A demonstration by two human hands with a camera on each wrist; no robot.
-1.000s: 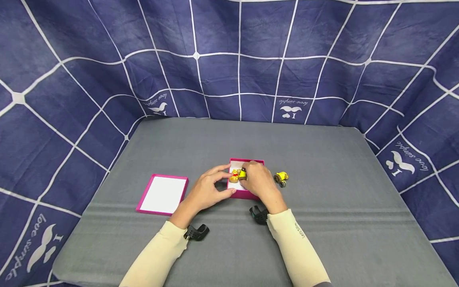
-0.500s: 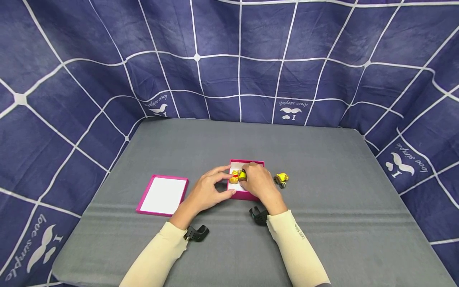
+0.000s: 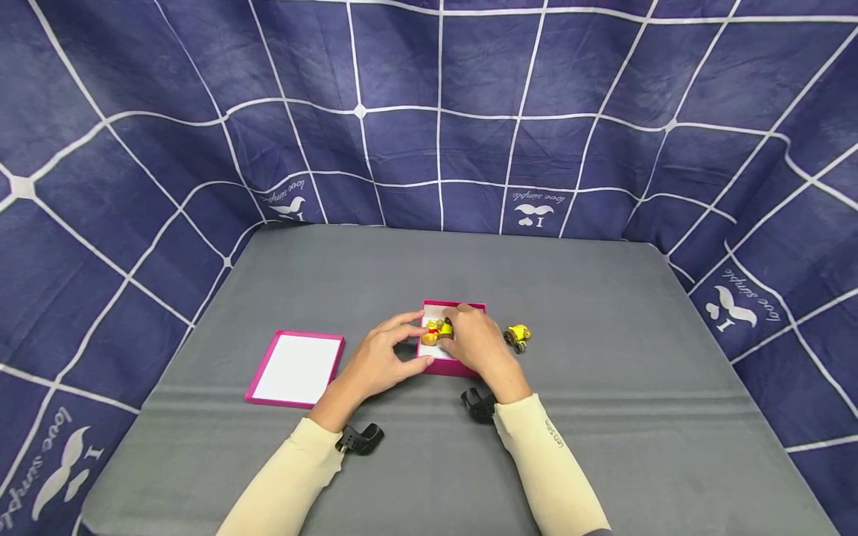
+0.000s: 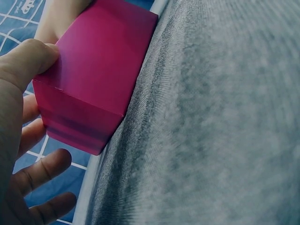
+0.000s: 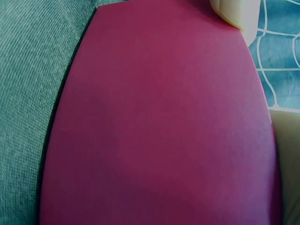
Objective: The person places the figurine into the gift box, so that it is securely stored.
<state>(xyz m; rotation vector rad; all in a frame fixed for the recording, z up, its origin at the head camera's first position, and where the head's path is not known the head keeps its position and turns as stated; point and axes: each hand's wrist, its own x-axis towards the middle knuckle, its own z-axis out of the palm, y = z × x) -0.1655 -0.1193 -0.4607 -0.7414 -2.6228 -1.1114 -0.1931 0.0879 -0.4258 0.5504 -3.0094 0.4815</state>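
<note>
A magenta box (image 3: 450,367) with a white inside stands at mid-table. My left hand (image 3: 372,361) holds its left side; in the left wrist view the thumb (image 4: 40,58) presses the front wall near the top edge, with fingers behind the corner. Inside lies a yellow figurine with a red band (image 3: 430,333). Right beside it, my right hand (image 3: 477,341) reaches in and grips a yellow-and-black figurine (image 3: 446,327), partly hidden by the fingers. The box's front wall (image 5: 154,117) fills the right wrist view, which hides the right fingers.
Just right of the box sits another yellow toy with dark round parts (image 3: 518,336). A square lid (image 3: 295,370), white inside with magenta edges, lies left of the left hand. A blue curtain with white lines (image 3: 476,149) hangs around the grey tabletop (image 3: 576,290).
The head view has shifted slightly. Both hands, the box and the toys keep nearly the same arrangement, with the right hand still inside the box.
</note>
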